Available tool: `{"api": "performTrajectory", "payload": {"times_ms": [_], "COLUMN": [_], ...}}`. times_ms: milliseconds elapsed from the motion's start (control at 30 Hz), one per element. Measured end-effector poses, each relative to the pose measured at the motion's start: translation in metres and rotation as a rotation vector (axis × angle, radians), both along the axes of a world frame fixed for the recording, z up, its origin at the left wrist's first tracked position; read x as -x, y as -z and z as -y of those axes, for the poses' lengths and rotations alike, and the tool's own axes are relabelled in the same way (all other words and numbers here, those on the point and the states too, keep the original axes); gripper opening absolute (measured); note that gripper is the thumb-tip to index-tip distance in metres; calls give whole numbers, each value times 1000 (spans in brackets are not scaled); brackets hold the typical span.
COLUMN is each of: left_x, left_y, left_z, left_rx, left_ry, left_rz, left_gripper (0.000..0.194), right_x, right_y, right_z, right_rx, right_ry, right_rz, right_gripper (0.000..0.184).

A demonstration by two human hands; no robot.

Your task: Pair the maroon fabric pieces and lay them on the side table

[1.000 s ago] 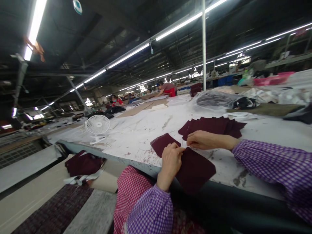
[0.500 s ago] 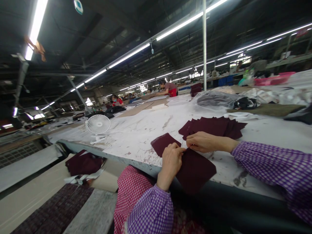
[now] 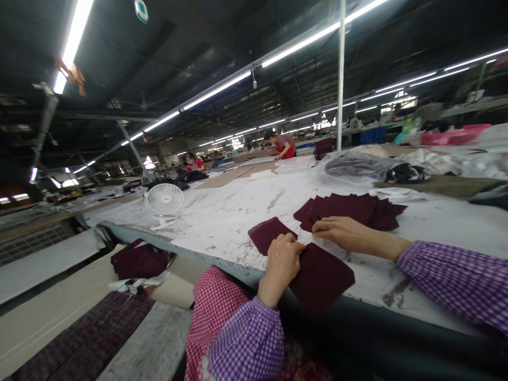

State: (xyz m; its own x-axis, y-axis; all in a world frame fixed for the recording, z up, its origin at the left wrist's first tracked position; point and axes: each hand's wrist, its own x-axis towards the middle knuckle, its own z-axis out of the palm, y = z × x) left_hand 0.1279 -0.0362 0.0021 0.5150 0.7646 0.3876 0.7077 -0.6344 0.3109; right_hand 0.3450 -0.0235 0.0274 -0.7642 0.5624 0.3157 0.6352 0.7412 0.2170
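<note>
My left hand (image 3: 282, 263) is closed on the upper corner of a dark maroon fabric piece (image 3: 323, 278), which hangs partly over the near table edge. Behind these fingers, another maroon piece (image 3: 270, 234) with pale marks along one edge lies flat. Just to the right, my right hand (image 3: 339, 233) rests by the front edge of a fanned stack of maroon fabric pieces (image 3: 353, 208). Its fingers are stretched out, and I see nothing gripped in them; the fingertips touch or nearly touch the lower edge of the stack.
A white fan (image 3: 164, 200) stands at the left table edge. Clear plastic wrapping (image 3: 353, 166) and olive cloth (image 3: 440, 185) lie at the right. Below left, a maroon cloth bundle (image 3: 141, 259) sits on a lower surface. Two people work farther back.
My right hand has left the corner pinched beside my left hand and shifted right to the fanned stack. The left hand stays on the fabric piece. The view has turned slightly.
</note>
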Motion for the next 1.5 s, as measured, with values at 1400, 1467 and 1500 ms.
{"api": "performTrajectory", "payload": {"times_ms": [1400, 1467, 1500], "left_x": [66, 63, 63], "left_y": [10, 8, 9], "left_z": [15, 17, 17], "left_rx": [87, 65, 58], "left_ry": [-83, -77, -67], "left_rz": [431, 383, 373], "left_gripper": [8, 15, 16], "right_x": [69, 70, 70], "right_y": [-30, -33, -34], "right_z": [23, 24, 23], "right_rx": [-40, -11, 0], "right_ry": [-69, -77, -82], "right_rz": [404, 391, 388], "right_gripper": [68, 68, 69]}}
